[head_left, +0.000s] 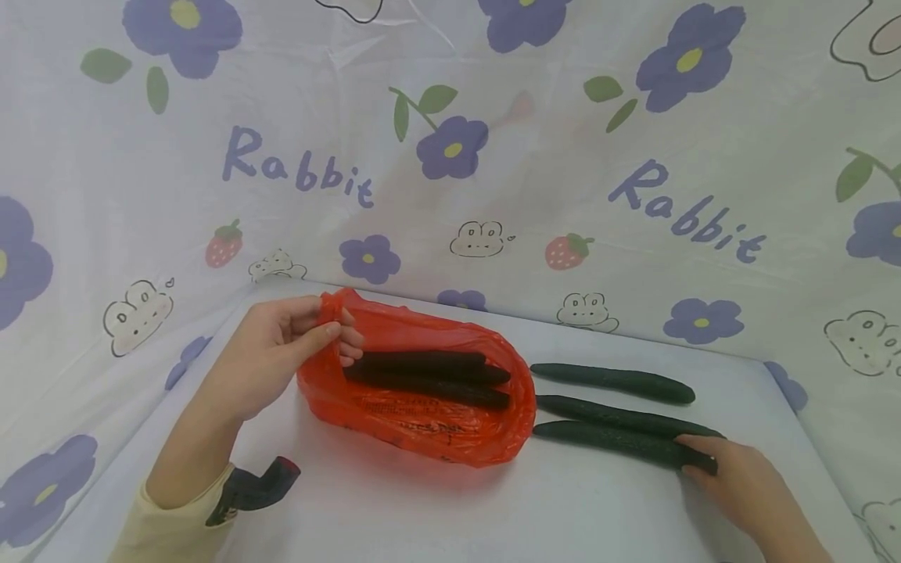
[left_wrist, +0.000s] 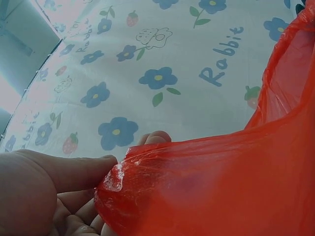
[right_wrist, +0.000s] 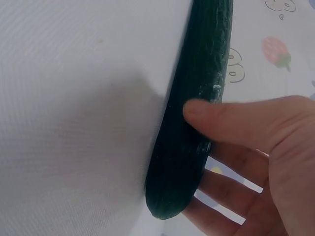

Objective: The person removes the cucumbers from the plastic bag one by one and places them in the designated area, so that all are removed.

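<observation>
Pinching the red bag (head_left: 429, 335) in left hand (head_left: 285, 340), nearest cucumber (head_left: 619, 443) by its end in right hand (head_left: 746, 477)

The table (head_left: 422, 520) is passable in front; three cucumbers (head_left: 628, 417), perhaps touching, obstruct the bag mouth (head_left: 522, 422).

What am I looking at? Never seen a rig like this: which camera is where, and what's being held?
There's no robot: just a person's two bare hands. The wide picture comes from a camera worn on the head, looking forward and down; the two close-ups come from cameras worn on the left and right wrists. On the white surface lies a red plastic bag with dark green cucumbers inside. To the bag's right in the wide picture lie three loose cucumbers. The left hand pinches one end of the bag; the right hand grips an end of the nearest loose cucumber.
</observation>
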Tool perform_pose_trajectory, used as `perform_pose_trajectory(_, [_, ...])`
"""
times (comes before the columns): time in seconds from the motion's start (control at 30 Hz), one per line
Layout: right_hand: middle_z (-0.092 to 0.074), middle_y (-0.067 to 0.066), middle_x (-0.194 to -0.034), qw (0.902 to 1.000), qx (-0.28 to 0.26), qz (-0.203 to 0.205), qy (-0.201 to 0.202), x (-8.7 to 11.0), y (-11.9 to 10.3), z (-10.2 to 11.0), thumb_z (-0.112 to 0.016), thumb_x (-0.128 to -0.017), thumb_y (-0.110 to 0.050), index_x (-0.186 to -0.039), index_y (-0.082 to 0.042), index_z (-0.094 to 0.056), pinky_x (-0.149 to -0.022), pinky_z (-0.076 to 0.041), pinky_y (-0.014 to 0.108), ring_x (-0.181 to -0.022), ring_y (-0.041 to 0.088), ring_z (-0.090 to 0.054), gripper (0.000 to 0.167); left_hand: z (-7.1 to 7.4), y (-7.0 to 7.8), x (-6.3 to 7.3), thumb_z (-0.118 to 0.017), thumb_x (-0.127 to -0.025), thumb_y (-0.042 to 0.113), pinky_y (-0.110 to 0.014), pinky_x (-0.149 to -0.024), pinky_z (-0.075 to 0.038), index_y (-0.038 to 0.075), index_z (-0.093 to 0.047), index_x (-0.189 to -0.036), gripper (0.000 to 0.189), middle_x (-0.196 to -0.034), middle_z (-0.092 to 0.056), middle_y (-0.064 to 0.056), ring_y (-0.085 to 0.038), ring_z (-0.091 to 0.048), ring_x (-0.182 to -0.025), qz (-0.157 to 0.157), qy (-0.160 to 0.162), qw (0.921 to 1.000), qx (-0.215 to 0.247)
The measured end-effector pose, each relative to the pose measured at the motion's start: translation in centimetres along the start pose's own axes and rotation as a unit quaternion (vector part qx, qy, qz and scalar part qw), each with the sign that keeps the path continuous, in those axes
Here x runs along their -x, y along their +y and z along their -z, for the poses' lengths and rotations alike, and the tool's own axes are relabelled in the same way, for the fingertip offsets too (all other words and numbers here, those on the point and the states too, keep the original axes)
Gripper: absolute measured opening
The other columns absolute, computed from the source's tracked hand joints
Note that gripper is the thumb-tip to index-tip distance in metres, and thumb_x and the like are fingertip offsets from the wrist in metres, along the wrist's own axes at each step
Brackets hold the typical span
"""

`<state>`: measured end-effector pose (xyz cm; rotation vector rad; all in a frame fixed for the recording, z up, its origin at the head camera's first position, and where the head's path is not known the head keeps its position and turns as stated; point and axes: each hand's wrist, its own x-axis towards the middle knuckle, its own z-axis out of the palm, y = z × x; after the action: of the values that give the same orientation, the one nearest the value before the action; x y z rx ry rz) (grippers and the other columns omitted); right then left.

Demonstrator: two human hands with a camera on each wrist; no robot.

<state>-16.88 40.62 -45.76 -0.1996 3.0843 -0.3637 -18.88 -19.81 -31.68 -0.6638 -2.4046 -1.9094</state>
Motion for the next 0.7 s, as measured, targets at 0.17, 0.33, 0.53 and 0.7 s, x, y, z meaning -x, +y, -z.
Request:
perform_pose_trajectory(0.17, [-0.074,0.029,-0.12,0.9998,-0.009,-0.014,0.011,0.1,-0.1,0.0,-0.089,-0.09,-0.027,-0.123,-0.003,-0.078,-0.094,-0.051,0.073,-0.117,0.059,-0.064,0.042,0.0,0.0,0.0,-0.061,-0.109,0.0,-0.033,-0.092,-0.062,-0.007,-0.068,-0.121,0.015,-0.104,-0.078,-0.017,-0.036,-0.078,-0.094,0.001,0.0,1.0,-0.001])
perform_pose_trajectory(0.33, [-0.075,0.027,-0.119,0.9991,-0.017,-0.004,0.038,0.4,-0.2,0.0,-0.088,-0.093,-0.03,-0.12,-0.003,-0.079,-0.094,-0.052,0.071,-0.116,0.057,-0.066,0.039,0.0,0.1,0.0,-0.061,-0.109,-0.001,-0.033,-0.092,-0.063,-0.008,-0.067,-0.122,0.016,-0.104,-0.078,-0.018,-0.033,-0.078,-0.093,0.003,-0.001,1.0,0.002])
perform_pose_trajectory(0.53, [-0.078,0.023,-0.114,0.9979,-0.011,0.01,0.063,0.6,-0.6,0.4,-0.087,-0.094,-0.027,-0.114,-0.003,-0.081,-0.093,-0.053,0.07,-0.113,0.054,-0.069,0.033,0.0,0.1,0.1,-0.061,-0.109,-0.001,-0.033,-0.091,-0.063,-0.008,-0.067,-0.121,0.016,-0.104,-0.077,-0.018,-0.035,-0.078,-0.093,0.006,0.001,1.0,0.003])
perform_pose_trajectory(0.7, [-0.078,0.021,-0.117,0.9933,-0.02,0.022,0.111,1.0,-1.5,0.9,-0.088,-0.092,-0.025,-0.116,-0.001,-0.08,-0.093,-0.053,0.069,-0.115,0.052,-0.069,0.035,-0.1,0.1,0.0,-0.062,-0.109,0.0,-0.033,-0.091,-0.063,-0.008,-0.067,-0.121,0.016,-0.104,-0.077,-0.018,-0.035,-0.078,-0.094,0.008,-0.001,1.0,0.005])
